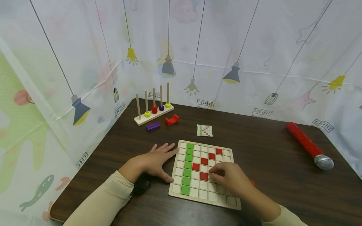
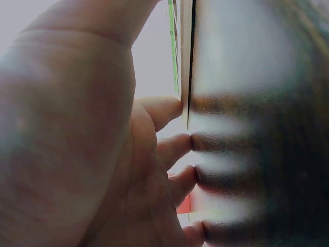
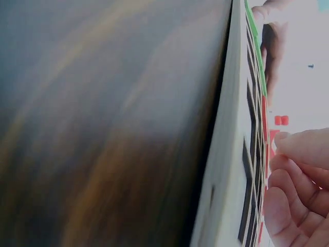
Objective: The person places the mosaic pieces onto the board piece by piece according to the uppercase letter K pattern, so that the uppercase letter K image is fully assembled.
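Note:
A square wooden grid board (image 1: 194, 192) lies on the dark table. A column of green tiles (image 1: 187, 165) runs near its left side; several red tiles (image 1: 204, 161) form a diagonal, with one more below. My left hand (image 1: 157, 161) spreads on the table, thumb and index fingertips touching the board's left edge; its fingers show in the left wrist view (image 2: 175, 149). Over the board, my right hand (image 1: 230, 177) has bent fingers, its thumb and index tips just right of the lowest red tile (image 1: 204, 176). No held piece shows between these fingertips in the right wrist view (image 3: 300, 180).
Behind the board lies a small patterned card (image 1: 205, 130). Farther left stand a peg stand with rings (image 1: 153, 117), a purple block (image 1: 153, 126) and a red notched block (image 1: 172, 120). A red microphone (image 1: 306, 142) lies right. Something red (image 1: 252, 182) peeks past my right wrist.

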The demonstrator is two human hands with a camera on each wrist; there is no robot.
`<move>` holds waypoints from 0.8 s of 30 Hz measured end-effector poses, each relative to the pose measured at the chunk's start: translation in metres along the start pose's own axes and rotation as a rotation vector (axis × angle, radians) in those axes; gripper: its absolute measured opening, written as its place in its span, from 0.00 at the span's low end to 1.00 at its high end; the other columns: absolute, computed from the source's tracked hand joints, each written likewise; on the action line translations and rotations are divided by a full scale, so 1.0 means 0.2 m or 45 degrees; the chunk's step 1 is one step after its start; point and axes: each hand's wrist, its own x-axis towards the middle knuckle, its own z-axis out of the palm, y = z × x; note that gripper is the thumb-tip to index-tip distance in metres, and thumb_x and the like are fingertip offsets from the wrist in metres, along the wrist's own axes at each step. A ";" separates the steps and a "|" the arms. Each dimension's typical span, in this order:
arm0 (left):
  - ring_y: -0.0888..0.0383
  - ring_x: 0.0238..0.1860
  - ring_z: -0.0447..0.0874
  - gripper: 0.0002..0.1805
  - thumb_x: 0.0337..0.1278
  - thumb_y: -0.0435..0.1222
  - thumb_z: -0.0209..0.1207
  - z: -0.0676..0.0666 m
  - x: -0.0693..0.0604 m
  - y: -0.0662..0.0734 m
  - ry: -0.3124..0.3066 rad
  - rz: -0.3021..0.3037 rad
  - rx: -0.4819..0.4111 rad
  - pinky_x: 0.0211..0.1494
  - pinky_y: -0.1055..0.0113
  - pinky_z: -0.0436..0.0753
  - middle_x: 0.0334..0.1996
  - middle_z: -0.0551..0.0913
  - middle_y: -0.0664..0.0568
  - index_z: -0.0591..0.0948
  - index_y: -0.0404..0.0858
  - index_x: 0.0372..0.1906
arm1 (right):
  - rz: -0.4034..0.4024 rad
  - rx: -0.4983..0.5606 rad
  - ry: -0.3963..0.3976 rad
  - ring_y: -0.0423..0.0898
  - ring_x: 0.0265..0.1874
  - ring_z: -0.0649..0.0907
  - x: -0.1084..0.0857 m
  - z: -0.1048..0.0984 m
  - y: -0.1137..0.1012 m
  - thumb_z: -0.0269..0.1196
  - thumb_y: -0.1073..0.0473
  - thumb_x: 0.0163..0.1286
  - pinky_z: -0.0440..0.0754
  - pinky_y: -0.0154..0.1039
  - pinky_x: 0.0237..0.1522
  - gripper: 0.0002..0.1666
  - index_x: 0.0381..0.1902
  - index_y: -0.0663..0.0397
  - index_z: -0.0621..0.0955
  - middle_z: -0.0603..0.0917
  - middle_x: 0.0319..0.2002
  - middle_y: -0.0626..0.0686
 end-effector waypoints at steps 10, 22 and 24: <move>0.46 0.81 0.34 0.65 0.47 0.67 0.70 0.00 0.01 0.00 -0.007 -0.006 0.013 0.75 0.38 0.35 0.83 0.39 0.51 0.47 0.50 0.84 | 0.186 0.034 0.046 0.40 0.32 0.82 -0.09 -0.11 0.11 0.73 0.56 0.65 0.81 0.38 0.34 0.13 0.47 0.51 0.89 0.84 0.31 0.41; 0.45 0.81 0.34 0.65 0.47 0.66 0.70 0.00 0.00 0.01 -0.017 -0.010 -0.004 0.75 0.36 0.35 0.83 0.40 0.50 0.48 0.49 0.84 | 0.346 -0.062 0.050 0.46 0.40 0.84 -0.19 -0.26 0.27 0.73 0.49 0.66 0.82 0.46 0.38 0.23 0.55 0.53 0.86 0.87 0.43 0.49; 0.44 0.81 0.34 0.65 0.47 0.66 0.71 -0.01 0.00 0.01 -0.018 -0.011 0.000 0.75 0.36 0.35 0.83 0.40 0.50 0.48 0.49 0.84 | 0.342 -0.092 0.042 0.47 0.40 0.84 -0.20 -0.27 0.30 0.73 0.48 0.66 0.82 0.48 0.39 0.25 0.55 0.55 0.86 0.87 0.41 0.48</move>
